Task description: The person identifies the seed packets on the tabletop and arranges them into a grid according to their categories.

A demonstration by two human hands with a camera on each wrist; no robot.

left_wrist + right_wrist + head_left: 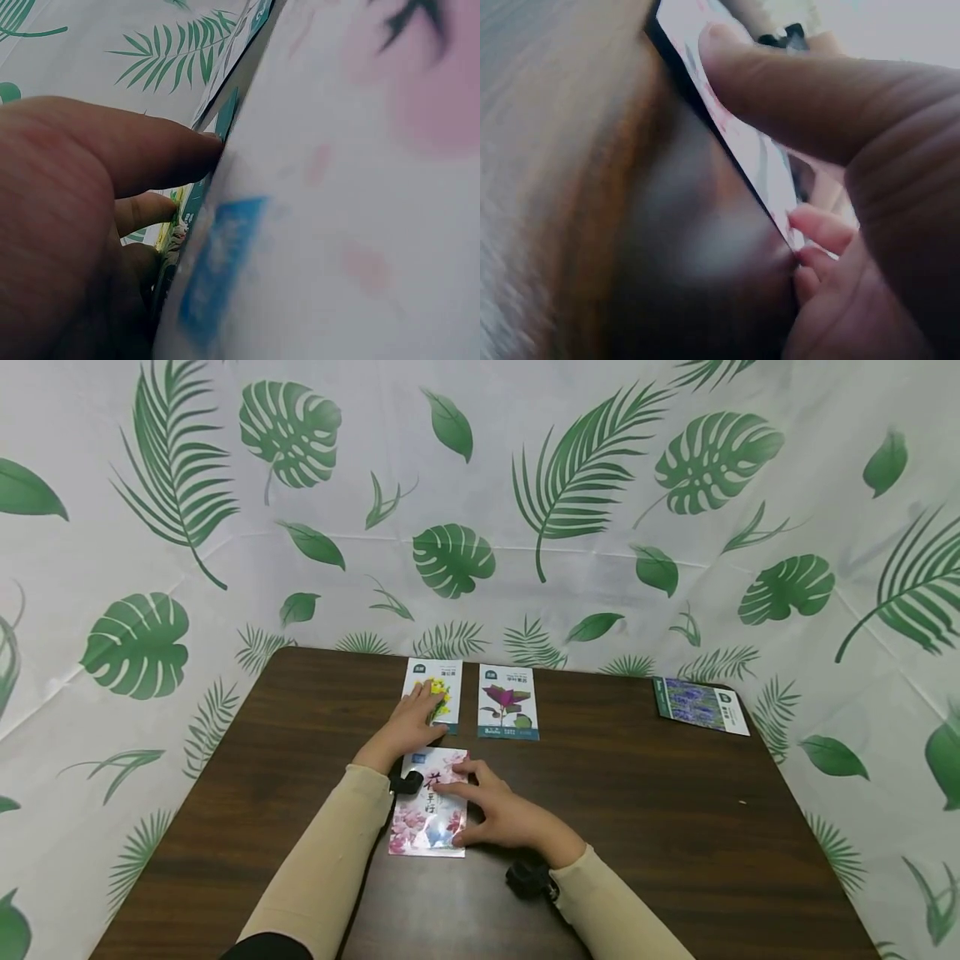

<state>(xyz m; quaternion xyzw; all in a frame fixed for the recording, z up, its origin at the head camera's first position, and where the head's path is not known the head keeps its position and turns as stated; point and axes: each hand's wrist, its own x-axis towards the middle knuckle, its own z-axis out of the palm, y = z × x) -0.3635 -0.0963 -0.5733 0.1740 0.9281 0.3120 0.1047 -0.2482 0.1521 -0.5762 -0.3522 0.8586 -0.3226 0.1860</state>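
Note:
My left hand (408, 718) reaches over a seed packet with yellow flowers (453, 672), its fingers spread on the packet's face. Below it lies a pink blossom packet (427, 827), flat on the table, partly under the left wrist. At that packet's right side is my right hand (498, 810), fingers spread and touching its face and edge. In the right wrist view the thumb (742, 75) lies over the pink packet. The left wrist view has the left thumb (157, 150) near the teal edge of the yellow-flower packet, with the pink packet (337, 225) blurred up close.
A packet with a magenta plant (508, 697) lies right of the yellow-flower one. Toward the right back corner of the brown table (637, 827) is a purple-flower packet (699, 704). A white leaf-print cloth (487, 485) hangs behind the table.

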